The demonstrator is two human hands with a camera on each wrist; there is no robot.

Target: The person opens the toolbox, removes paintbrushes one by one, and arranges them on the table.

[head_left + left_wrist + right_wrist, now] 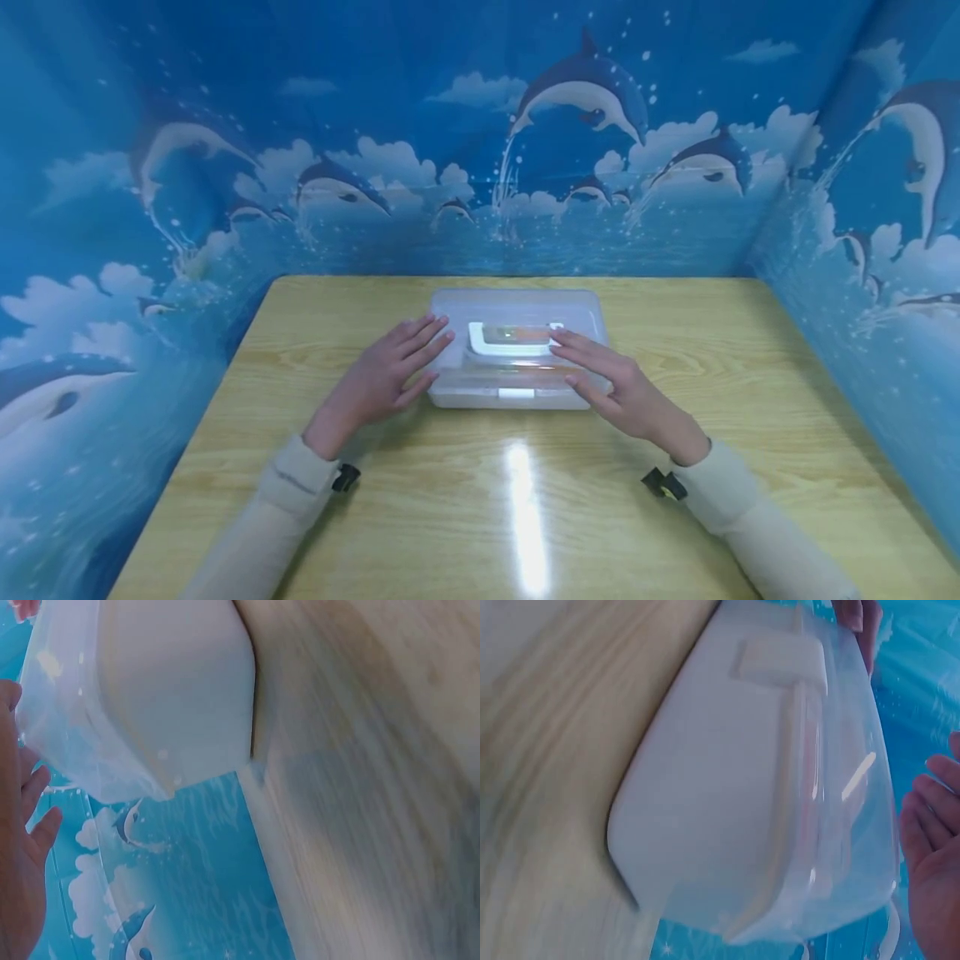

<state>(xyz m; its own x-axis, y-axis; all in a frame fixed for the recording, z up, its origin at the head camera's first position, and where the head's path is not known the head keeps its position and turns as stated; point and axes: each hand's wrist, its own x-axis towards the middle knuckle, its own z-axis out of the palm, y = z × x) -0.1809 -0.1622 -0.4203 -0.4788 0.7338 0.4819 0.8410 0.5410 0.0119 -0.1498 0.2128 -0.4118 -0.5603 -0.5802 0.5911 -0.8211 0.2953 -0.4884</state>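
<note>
Head cam high, facing forward-down over counter (420, 517); wrist cams low, rolled sideways, close on box (517, 350) from left and right, both sharing it plus dolphin backdrop (480, 233).

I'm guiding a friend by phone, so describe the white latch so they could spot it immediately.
On the wood-grain table sits a translucent box. Look about halfway along its near side, and the white latch is there. Unlike the bigger, U-shaped white handle on top, it is a small, solid rectangle.
</note>
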